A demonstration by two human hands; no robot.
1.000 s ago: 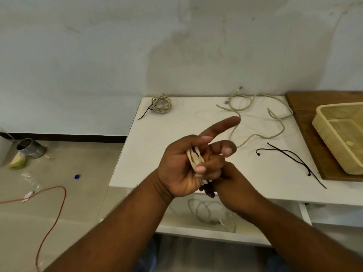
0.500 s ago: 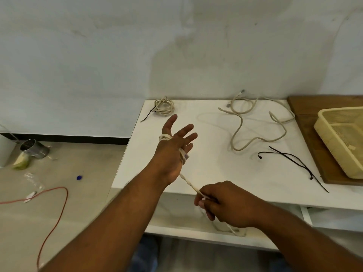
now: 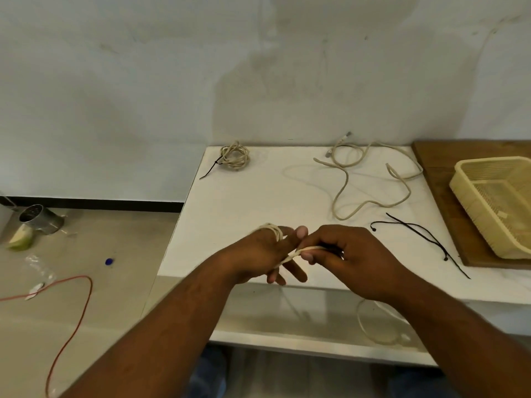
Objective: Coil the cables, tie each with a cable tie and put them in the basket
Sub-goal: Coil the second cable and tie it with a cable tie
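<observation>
Above the near edge of the white worktop (image 3: 258,202), well apart from the cream plastic mesh basket (image 3: 488,160), the left hand (image 3: 258,254) holds straight fingers looped in thin beige cable (image 3: 298,252). The grip of the right hand (image 3: 353,259) is pinched tight on the running strand. Slack there could probably let loops slip off the fingertips before the black cable ties (image 3: 416,229), off to the right, are fetched.
</observation>
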